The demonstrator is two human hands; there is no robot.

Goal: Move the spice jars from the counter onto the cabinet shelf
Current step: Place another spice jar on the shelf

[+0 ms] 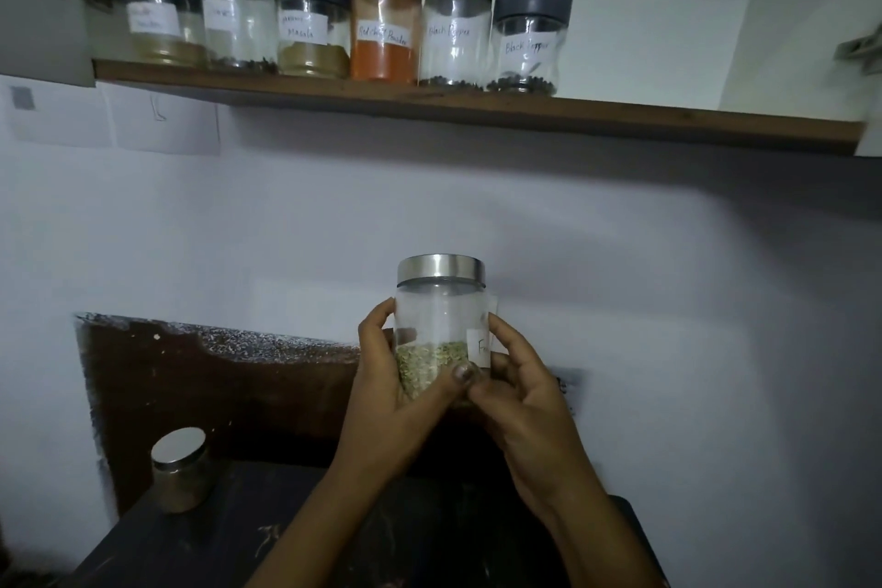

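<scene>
Glass jar (439,325), steel lid (441,270), greenish seeds filling roughly the lower third. It is held off the counter (238,540) in front of the wall, about mid-frame and well below the shelf (668,122).

- Hands: both on the jar. The left hand (396,392) wraps the lower left side, thumb across the front near the base. The right hand (520,396) cups the lower right, fingers curled over the paper label (478,346). The hands are close together and touch at the jar's base.
- Axis: the jar stands upright with its lid up and its long axis vertical. No tilt that I can make out.
- Shelf: six labelled jars stand in a row along the left and middle. The last in the row is a grey-lidded jar (527,43) marked black pepper. Bare board runs to the right of it.
- Key relation: the open stretch of shelf lies above the hands and to their right, so the move is likely up and right. The right hand sits on the nearer side. My judgement is that the jar's base has to clear the board's front edge before going in.
- One steel-lidded jar (179,468) stands on the counter at far left, well apart from the hands and not yet moved.
</scene>
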